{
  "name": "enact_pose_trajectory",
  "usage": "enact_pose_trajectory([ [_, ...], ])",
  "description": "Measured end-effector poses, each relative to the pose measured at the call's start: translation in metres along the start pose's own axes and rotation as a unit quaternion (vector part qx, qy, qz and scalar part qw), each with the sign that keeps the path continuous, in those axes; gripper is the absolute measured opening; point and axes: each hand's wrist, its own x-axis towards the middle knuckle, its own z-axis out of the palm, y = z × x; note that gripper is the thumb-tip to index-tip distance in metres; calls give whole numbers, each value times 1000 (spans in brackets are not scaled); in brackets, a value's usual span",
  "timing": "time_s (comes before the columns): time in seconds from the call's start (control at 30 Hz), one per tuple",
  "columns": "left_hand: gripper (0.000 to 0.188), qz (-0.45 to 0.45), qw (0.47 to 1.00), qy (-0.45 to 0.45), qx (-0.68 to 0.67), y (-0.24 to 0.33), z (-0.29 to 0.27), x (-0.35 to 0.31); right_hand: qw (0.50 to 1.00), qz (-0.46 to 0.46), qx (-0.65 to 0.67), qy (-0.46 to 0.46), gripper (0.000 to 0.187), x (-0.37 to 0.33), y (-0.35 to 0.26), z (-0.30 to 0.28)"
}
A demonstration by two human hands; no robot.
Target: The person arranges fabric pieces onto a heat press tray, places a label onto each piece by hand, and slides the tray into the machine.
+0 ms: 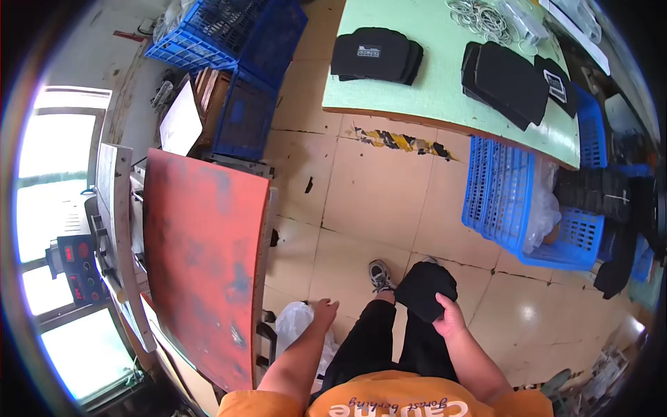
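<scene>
Fingers (442, 300) of the right hand (451, 320) grip a flat black piece (420, 288); the left hand (325, 311), its fingers loosely parted, hangs near a white plastic bag (293, 324).

- Left forearm (300, 356) angles forward and slightly inward from the lower edge.
- Left hand (325, 311) hangs relaxed, fingers loosely bent.
- Right forearm (475, 358) slants forward and inward.
- Right hand (449, 318) grips, thumb uppermost.
</scene>
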Motion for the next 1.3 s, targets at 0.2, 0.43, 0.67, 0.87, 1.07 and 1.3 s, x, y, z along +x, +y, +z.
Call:
enact_pose_trajectory([
  [0.2, 51, 87, 971, 145, 170, -6, -14, 53, 997, -64, -26, -30, 60, 63, 14, -20],
  [0.43, 57, 209, 923, 109, 305, 17, 5, 143, 989, -119, -60, 56, 64, 143, 45, -35],
  [0.67, 72, 213, 896, 98, 378, -4, -24, 259, 975, -193, -85, 72, 61, 206, 49, -48],
  [0.87, 80, 65, 892, 92, 438, -31, -67, 329, 963, -228, -127, 60, 59, 211, 17, -5],
  [1.07, 81, 47, 889, 102, 444, -32, -97, 390, 941, -271, -200, 27, 49, 213, -21, 14],
  [1.3, 73, 75, 882, 164, 436, -38, -157, 466, 882, -317, -323, -130, 64, 210, -87, 62],
])
